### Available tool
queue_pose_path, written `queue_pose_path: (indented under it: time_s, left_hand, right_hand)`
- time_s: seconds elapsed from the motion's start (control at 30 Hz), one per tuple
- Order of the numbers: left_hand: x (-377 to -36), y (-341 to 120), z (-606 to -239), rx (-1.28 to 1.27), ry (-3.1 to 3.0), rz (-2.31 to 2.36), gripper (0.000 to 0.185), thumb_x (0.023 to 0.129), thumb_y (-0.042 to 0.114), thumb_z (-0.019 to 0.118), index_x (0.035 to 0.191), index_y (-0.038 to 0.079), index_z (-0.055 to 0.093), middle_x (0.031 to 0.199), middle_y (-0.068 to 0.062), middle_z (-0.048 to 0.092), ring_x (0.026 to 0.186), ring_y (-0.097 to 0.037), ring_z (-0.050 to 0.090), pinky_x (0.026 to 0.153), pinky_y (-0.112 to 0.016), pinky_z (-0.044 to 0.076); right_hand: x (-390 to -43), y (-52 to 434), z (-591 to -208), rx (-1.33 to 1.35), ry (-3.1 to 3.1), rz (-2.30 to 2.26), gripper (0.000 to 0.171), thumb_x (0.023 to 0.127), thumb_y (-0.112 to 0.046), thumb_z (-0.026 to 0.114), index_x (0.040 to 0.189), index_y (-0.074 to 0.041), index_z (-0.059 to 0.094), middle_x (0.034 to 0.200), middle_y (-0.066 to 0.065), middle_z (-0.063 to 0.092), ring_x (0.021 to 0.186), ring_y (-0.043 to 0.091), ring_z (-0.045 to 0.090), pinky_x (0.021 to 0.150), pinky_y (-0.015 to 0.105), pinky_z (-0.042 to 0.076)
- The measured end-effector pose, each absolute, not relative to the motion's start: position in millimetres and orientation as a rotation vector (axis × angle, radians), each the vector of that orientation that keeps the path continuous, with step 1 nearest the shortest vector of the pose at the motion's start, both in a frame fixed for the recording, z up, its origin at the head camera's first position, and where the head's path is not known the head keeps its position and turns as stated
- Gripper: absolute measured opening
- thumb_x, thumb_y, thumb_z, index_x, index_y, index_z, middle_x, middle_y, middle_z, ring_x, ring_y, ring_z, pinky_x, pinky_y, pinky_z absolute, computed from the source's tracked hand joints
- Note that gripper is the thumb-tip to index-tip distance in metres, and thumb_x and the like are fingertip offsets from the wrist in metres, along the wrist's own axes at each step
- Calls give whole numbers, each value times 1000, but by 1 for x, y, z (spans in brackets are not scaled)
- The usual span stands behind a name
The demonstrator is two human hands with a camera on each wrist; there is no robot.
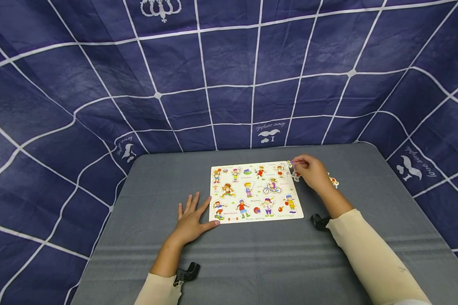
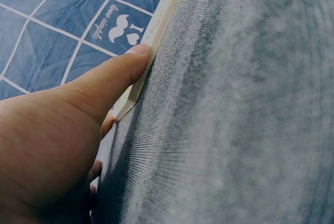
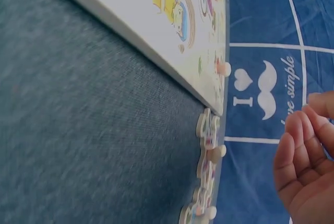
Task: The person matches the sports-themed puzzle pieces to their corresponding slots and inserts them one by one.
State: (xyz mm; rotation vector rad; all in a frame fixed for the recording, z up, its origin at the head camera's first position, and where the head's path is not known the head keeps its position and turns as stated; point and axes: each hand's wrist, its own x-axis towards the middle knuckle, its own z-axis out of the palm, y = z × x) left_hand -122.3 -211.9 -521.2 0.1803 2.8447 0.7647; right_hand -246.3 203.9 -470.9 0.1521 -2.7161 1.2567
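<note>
Left wrist mount point(image 1: 188, 272), black: strapped at the cuff.

Left hand point(image 1: 189, 224): released, fingers straight and spread, thumb and forefinger touching the board's near left corner.

Puzzle board point(image 1: 239, 186), sports figures on white: lay flat on the grey cloth-covered table point(image 1: 259, 254). Apparently wooden, stiff and light; its smooth edge likely slid easily over cloth. Best held by opposite edges.

Loose knobbed pieces point(image 1: 295, 176): lay beside the board's far right corner, some under the right hand. Judged light, rigid, slim enough to chip if dropped; best pinched by the pale knob point(image 3: 216, 154).

Right hand point(image 1: 310, 171): thumb and fingertips drawn together above those pieces. Whether they grasped one could not be told; the wrist view showed nothing between them.

Curtain point(image 1: 229, 63), navy with white grid: hung behind.

Hard to make out: the left fingers, mostly behind the thumb in their wrist view; most captions, too small; the count of loose pieces, partly covered by the right hand; which figures were seated pieces and which bare recesses, though at least two knobs stood on the board.
</note>
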Motion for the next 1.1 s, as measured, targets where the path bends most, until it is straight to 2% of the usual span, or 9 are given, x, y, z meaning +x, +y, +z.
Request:
queue_pose_path:
  time_s: [0.23,0.43,0.77,1.0,1.1]
  left_hand:
    - [-123,-212,-521,178,2845,757,94,83,67,71,161,33,28,172,-11,3,159,-37,-7,122,-66,-12]
    - [-123,-212,-520,177,2845,752,95,83,66,71,161,33,28,172,-11,3,159,-37,-7,122,-66,-11]
    - [-122,-212,-521,187,2863,749,94,83,66,72,160,32,30,172,-13,6,159,-39,-4,121,-68,-9]
    - [-122,-212,-521,181,2846,752,95,84,67,70,161,33,27,172,-12,3,159,-38,-7,121,-67,-12]
    - [-123,-212,-521,180,2844,749,95,83,67,70,161,33,27,172,-11,3,159,-38,-7,121,-67,-12]
  right_hand:
    - [-235,215,-472,148,-2630,1301,21,99,-14,63,113,-1,72,100,15,69,76,-5,54,65,9,44]
    - [-225,225,-472,158,-2556,1322,21,97,-12,65,111,2,72,97,16,71,74,-10,54,64,7,44]
    - [-207,247,-468,99,-2564,1318,24,99,-17,64,113,2,71,91,-5,66,73,-11,55,66,7,45]
    - [-200,261,-468,104,-2549,1315,23,98,-17,66,109,3,72,83,-26,60,72,-12,55,65,7,45]
    - [-196,266,-468,100,-2566,1288,23,98,-17,66,108,3,72,82,-26,59,72,-12,55,65,7,44]
